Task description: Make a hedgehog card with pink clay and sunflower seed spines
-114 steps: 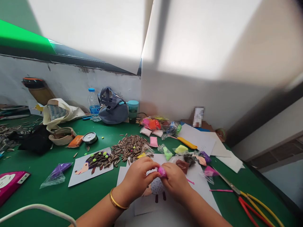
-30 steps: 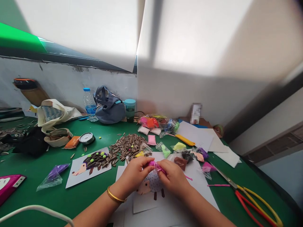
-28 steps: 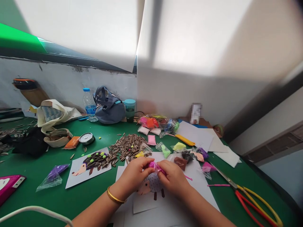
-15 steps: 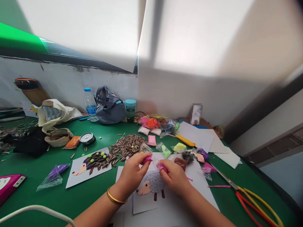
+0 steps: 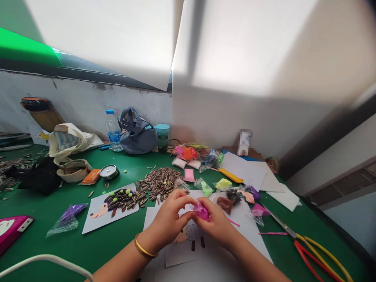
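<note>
A small clear plastic bag of magenta clay (image 5: 201, 212) sits between my two hands, above the paper. My right hand (image 5: 213, 224) grips it from below and the right, while the fingertips of my left hand (image 5: 172, 219) press against its left side. Under my hands lies a paper hedgehog drawing (image 5: 192, 231) with a dotted grey body, partly hidden. A gold bangle circles my left wrist. Small bags of brown and dark clay (image 5: 225, 204) lie just past my right hand.
A seed-covered hedgehog picture (image 5: 117, 203) lies left of my hands, beyond it a sunflower seed pile (image 5: 160, 182). Red-and-yellow-handled scissors (image 5: 296, 241) lie at right. Clay packets, papers, a bottle, a bag and a white cable surround the green table (image 5: 58, 211).
My hands have come back together around the magenta clay bag after being apart. They now cover more of the hedgehog drawing.
</note>
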`<action>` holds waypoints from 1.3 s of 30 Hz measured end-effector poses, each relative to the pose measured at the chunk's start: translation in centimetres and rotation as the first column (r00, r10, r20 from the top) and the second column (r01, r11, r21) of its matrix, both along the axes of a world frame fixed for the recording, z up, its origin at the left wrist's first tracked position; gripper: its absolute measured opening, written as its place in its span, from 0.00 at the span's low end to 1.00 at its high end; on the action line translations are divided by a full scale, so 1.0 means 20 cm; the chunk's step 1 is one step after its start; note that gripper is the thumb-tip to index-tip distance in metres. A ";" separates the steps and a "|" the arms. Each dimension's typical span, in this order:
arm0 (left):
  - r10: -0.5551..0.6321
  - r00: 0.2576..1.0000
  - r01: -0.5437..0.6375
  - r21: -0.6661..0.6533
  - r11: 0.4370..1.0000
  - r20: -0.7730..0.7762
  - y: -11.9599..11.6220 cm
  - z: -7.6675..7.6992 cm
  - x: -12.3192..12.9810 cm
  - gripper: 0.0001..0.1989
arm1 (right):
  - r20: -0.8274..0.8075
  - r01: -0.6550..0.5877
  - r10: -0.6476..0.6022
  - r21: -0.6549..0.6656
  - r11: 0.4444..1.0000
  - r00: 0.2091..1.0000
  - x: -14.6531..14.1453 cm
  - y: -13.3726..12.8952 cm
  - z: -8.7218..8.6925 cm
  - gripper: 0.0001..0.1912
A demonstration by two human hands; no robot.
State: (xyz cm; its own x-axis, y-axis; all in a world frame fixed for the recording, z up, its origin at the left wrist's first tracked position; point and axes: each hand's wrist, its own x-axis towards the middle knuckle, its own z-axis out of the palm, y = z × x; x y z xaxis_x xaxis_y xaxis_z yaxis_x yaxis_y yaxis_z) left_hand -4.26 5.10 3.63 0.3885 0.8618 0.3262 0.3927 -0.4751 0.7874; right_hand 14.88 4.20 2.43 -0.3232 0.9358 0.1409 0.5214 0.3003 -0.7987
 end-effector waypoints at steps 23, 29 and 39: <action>0.112 0.894 0.134 -0.498 0.857 0.434 0.02 -0.03 0.04 0.14 | 0.480 0.165 -0.406 0.468 0.868 0.778 0.25 0.31 -0.02 0.21; 0.271 0.701 0.335 -0.640 0.691 0.660 0.03 -0.03 0.03 0.17 | 0.471 0.135 -0.376 0.469 0.873 0.798 0.27 0.35 -0.04 0.27; 0.042 0.782 0.399 -0.551 0.733 0.622 -0.10 0.04 0.16 0.28 | 0.268 -0.207 0.032 0.656 0.725 0.963 -0.14 -0.01 0.10 0.38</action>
State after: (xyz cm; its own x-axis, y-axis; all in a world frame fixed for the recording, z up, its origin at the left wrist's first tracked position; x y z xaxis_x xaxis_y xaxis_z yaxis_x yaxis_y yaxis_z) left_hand -1.11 3.05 4.34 0.4918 0.8692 -0.0521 -0.2590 0.2032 0.9442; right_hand 12.00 4.05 4.53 -0.5294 0.5717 0.6268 0.5786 0.7836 -0.2260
